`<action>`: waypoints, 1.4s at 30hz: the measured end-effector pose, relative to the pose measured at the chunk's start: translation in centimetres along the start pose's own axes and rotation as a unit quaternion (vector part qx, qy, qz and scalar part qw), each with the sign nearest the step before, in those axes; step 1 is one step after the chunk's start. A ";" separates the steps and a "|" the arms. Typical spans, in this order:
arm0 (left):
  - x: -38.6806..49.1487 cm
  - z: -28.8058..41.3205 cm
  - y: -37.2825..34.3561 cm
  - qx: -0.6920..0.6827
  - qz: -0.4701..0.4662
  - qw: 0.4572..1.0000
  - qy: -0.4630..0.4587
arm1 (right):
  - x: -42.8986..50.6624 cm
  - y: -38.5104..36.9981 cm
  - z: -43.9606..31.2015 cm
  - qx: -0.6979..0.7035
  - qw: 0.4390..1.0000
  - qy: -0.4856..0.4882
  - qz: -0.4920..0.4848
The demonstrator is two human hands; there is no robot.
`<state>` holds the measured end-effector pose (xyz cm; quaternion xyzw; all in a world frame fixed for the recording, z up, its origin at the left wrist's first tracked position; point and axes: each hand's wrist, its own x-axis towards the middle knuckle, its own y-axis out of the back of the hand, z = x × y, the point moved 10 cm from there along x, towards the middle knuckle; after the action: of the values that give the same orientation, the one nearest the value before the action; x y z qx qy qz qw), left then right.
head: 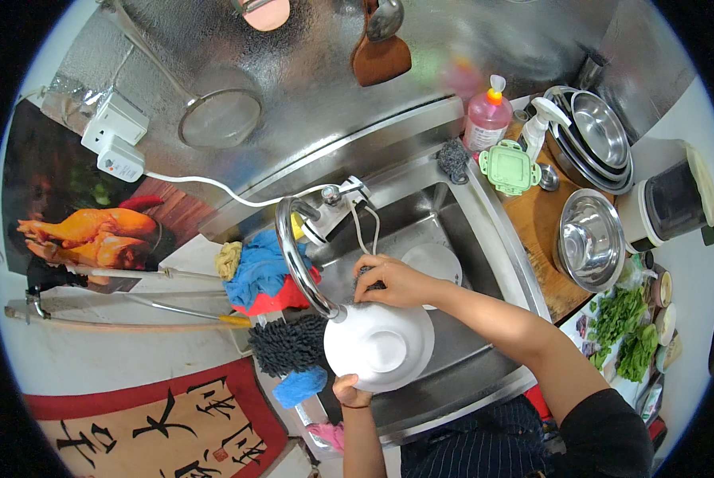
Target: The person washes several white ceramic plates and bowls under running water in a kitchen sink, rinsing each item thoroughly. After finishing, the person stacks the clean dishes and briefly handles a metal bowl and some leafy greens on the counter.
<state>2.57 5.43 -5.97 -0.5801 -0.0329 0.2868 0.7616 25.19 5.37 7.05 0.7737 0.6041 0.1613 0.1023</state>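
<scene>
My left hand (352,391) grips the near rim of a white bowl (386,352), which is turned with its foot ring up over the sink. In my right hand (395,282) is a dark metal scouring pad (366,278), held at the bowl's far edge. The curved chrome faucet (300,263) reaches over the bowl's left side, its spout end close to the bowl. A second white dish (434,263) lies in the stainless steel sink (476,352), partly covered by my right hand and wrist. Whether water is running is hard to tell.
Blue cloths (261,263) and a dark chenille mitt (288,345) lie along the sink's left side. Another scouring pad (453,160) rests on the far right corner. A pink soap bottle (488,116), green lid (510,167) and steel bowl (591,240) stand on the right counter.
</scene>
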 end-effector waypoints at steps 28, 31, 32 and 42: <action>7.3 1.1 -5.9 -0.093 0.002 0.988 -0.125 | -7.1 -3.0 -3.2 -0.222 0.920 -0.001 0.322; 7.2 1.6 -5.0 -0.028 0.088 0.986 -0.139 | -8.0 -1.5 -0.9 -0.195 0.913 -0.057 0.353; 7.0 1.8 -4.9 -0.035 0.086 0.985 -0.148 | -7.9 -1.8 -1.1 -0.205 0.915 -0.052 0.343; 7.1 0.1 -5.7 0.062 0.075 0.986 -0.134 | -2.9 -2.5 -3.9 -0.278 0.919 0.004 0.280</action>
<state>10.76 7.97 -2.81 -0.4888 -0.0729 0.4197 0.7613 20.83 3.06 9.37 0.8508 0.2939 0.3480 0.2620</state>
